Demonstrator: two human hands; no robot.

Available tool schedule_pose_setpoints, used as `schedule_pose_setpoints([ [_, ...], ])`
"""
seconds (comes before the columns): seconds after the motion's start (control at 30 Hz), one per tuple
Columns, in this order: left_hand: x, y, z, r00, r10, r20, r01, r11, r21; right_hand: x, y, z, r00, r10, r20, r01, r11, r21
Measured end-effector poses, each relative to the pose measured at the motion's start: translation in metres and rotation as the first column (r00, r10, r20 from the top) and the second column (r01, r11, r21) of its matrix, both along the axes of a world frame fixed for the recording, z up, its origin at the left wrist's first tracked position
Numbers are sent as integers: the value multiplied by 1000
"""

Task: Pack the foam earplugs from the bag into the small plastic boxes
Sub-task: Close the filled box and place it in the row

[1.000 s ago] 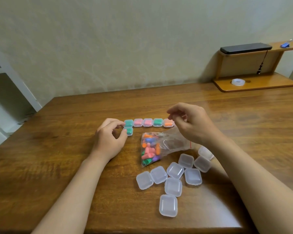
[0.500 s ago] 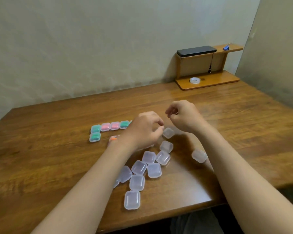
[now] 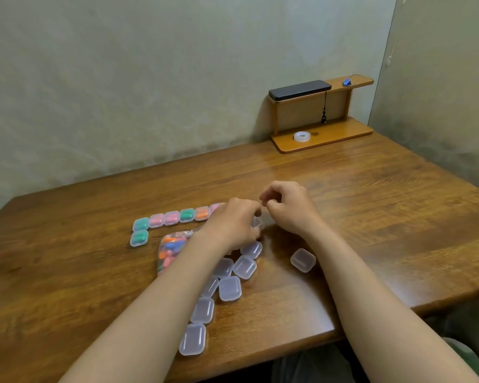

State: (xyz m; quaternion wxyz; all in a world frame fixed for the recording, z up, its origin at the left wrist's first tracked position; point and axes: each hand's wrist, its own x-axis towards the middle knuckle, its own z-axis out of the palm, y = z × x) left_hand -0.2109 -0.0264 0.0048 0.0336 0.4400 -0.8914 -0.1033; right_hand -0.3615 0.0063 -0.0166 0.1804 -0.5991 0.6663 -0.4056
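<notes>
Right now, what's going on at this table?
A person is packing earplugs into little plastic boxes on a wooden table. The left hand grips one clear box. The right hand, fingers curled, meets it just above the box; whether it holds anything is unclear. Filled boxes sit lined up behind the bag of earplugs, and empty boxes lie loose nearer the person.
</notes>
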Motion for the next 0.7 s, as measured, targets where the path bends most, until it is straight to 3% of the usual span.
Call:
schedule_pose_setpoints([
  [0.13,6,-2,2,987,-24,-159,11,997,-77,0,1,-4,999,15,45,-14,1000,-20],
  [0.23,16,-1,5,929,-107,-355,53,986,-159,6,3,1,980,87,179,-82,996,-34],
  [0.37,34,4,10,856,-205,-475,74,958,-278,19,10,16,890,234,391,-233,971,-51],
  [0.47,48,8,15,821,-213,-530,46,950,-310,26,11,25,833,295,468,-294,953,-78],
  [0.57,64,14,20,772,-143,-620,-12,971,-239,35,10,29,734,301,609,-323,943,-77],
  [0.7,85,23,24,671,39,-741,-68,998,-9,49,7,30,619,320,718,-377,922,-86],
])
